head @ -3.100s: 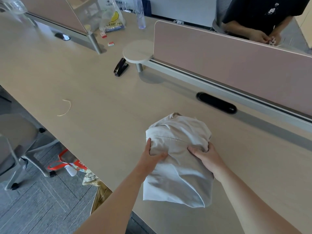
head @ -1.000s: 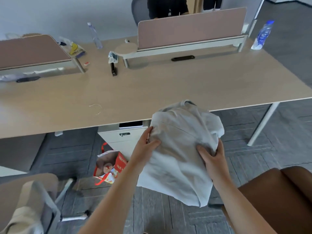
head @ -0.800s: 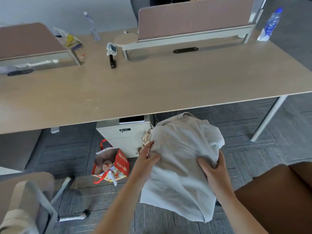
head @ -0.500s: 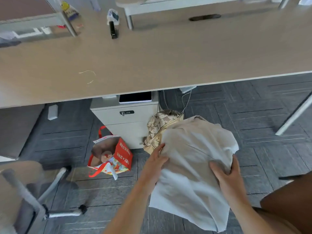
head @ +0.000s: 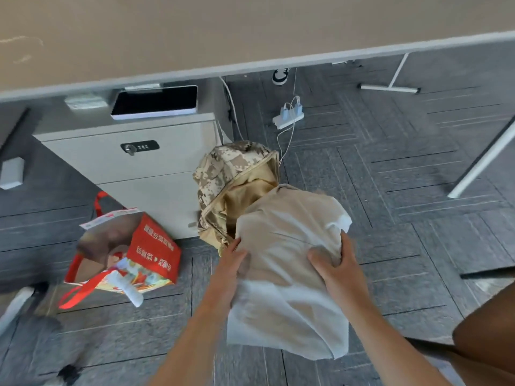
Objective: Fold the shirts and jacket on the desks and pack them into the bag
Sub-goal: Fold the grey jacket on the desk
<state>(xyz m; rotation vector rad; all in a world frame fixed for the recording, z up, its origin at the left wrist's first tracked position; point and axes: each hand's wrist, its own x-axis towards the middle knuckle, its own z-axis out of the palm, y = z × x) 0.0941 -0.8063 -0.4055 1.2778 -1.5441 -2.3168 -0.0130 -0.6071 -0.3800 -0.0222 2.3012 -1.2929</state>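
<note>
A folded pale beige garment [head: 289,263] hangs in the air above the floor, held between both hands. My left hand [head: 230,270] grips its left edge with the thumb on top. My right hand [head: 337,266] grips its right side, fingers curled into the cloth. The garment's far end reaches the open mouth of a camouflage bag [head: 234,179], which stands on the floor against a drawer cabinet. The bag's tan lining shows inside the opening.
A white drawer cabinet [head: 133,165] with a lock stands under the desk [head: 250,32], a dark tablet on top. A red paper shopping bag [head: 125,252] lies left of the camouflage bag. A power strip [head: 288,118] with cables sits behind. My knee is at lower right.
The garment was lifted off the desk and carried down to the floor. It now hangs at the mouth of the camouflage bag. Both hands kept their grip throughout.
</note>
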